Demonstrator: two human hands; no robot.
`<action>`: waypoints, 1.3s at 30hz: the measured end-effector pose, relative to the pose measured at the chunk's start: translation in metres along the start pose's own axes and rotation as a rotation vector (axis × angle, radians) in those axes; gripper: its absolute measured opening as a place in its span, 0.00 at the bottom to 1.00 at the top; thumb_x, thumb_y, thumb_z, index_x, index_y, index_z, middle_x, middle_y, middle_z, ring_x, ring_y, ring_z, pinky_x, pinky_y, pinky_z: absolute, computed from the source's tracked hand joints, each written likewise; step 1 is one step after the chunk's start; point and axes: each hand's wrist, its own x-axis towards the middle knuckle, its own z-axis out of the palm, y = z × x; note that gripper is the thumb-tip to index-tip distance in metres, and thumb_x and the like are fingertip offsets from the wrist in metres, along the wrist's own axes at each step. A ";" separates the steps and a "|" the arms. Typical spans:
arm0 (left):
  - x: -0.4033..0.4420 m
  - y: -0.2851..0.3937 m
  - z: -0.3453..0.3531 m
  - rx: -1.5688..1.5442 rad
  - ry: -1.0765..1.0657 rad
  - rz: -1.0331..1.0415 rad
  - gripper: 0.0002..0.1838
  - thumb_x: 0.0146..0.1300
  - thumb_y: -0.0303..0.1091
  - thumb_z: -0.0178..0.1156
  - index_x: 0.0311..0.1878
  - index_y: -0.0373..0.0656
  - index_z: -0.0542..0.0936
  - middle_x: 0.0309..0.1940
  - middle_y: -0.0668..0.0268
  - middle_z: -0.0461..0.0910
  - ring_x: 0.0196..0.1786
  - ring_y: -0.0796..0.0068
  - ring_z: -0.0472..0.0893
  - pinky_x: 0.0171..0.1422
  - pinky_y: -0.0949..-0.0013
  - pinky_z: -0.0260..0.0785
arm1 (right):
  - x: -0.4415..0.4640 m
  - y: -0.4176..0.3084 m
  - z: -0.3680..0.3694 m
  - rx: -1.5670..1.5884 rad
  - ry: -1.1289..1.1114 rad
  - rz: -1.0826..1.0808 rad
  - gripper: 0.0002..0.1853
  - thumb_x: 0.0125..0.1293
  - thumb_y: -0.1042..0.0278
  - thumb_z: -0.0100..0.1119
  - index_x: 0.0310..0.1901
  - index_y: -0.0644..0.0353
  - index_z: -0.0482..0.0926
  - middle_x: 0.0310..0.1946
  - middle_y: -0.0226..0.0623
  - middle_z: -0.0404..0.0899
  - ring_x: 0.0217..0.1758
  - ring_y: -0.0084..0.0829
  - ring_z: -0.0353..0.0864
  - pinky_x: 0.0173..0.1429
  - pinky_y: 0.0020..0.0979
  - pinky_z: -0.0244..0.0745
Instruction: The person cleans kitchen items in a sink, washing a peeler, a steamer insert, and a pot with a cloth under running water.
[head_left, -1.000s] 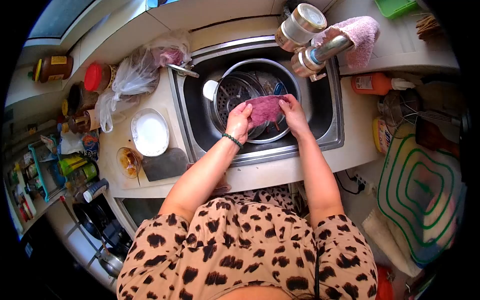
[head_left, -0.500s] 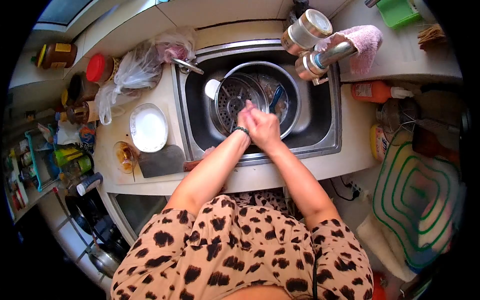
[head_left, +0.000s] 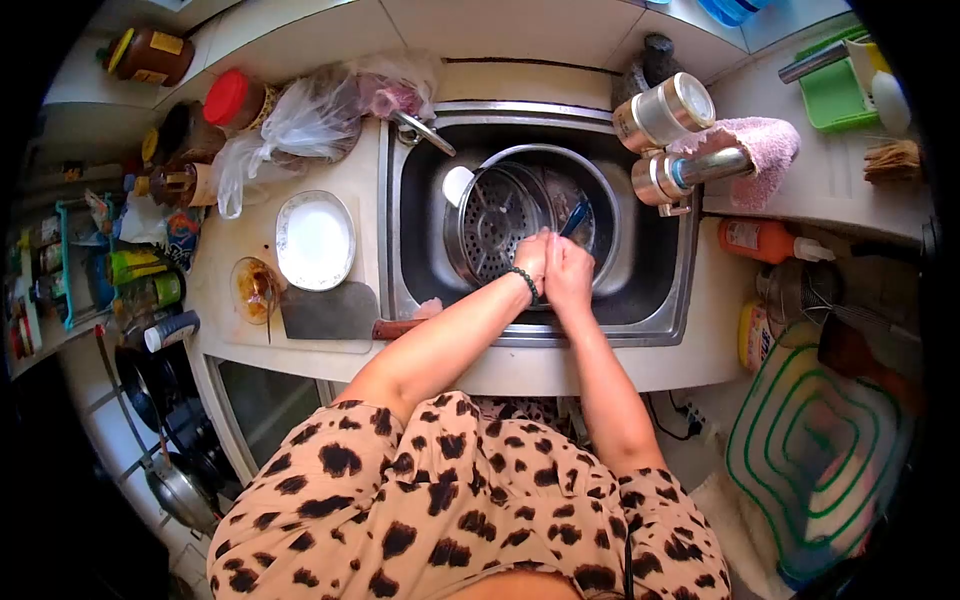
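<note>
My left hand, with a dark bead bracelet at the wrist, presses against my right hand over the near side of the sink. Both hands look closed, fingers pressed together; anything between them is hidden. Just beyond them a large metal basin stands in the sink. A steamer pot with a perforated bottom sits in the basin's left part, near my left fingertips. A blue-handled tool lies in the basin beyond my right hand, its working end unclear. Something white lies at the basin's left rim.
Left of the sink are a cleaver, an oval white dish, a small glass bowl and plastic bags. The faucet, with a pink cloth, juts over the sink's right. An orange bottle lies right.
The view has shifted, with the surroundings slightly lower. My hands, still together, have moved towards me and right relative to the basin, uncovering more of the perforated bottom.
</note>
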 end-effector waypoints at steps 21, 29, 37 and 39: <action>-0.076 0.111 -0.073 1.050 0.383 0.660 0.47 0.53 0.49 0.69 0.67 0.31 0.58 0.59 0.44 0.63 0.62 0.51 0.68 0.67 0.58 0.60 | 0.029 0.073 0.090 0.081 0.285 0.214 0.12 0.54 0.68 0.64 0.36 0.63 0.72 0.35 0.48 0.75 0.42 0.47 0.77 0.48 0.42 0.70; -0.064 0.104 -0.063 1.040 0.350 0.785 0.32 0.65 0.44 0.57 0.64 0.32 0.61 0.57 0.42 0.69 0.61 0.45 0.69 0.66 0.57 0.59 | 0.045 0.040 0.117 0.038 0.293 0.316 0.13 0.51 0.79 0.60 0.41 0.61 0.79 0.35 0.44 0.78 0.40 0.44 0.79 0.47 0.38 0.73; -0.073 0.117 -0.047 1.048 0.290 0.782 0.28 0.65 0.48 0.59 0.57 0.34 0.66 0.50 0.44 0.73 0.53 0.47 0.74 0.60 0.58 0.64 | 0.048 -0.013 0.122 0.442 -0.199 0.119 0.13 0.66 0.67 0.54 0.43 0.69 0.80 0.45 0.41 0.81 0.48 0.31 0.78 0.54 0.30 0.70; -0.071 0.117 -0.049 1.018 0.286 0.799 0.28 0.65 0.48 0.59 0.56 0.34 0.68 0.48 0.43 0.75 0.52 0.49 0.76 0.59 0.59 0.65 | 0.023 -0.008 0.108 0.249 -0.273 -0.115 0.12 0.66 0.68 0.51 0.45 0.64 0.79 0.48 0.49 0.76 0.54 0.44 0.74 0.62 0.38 0.66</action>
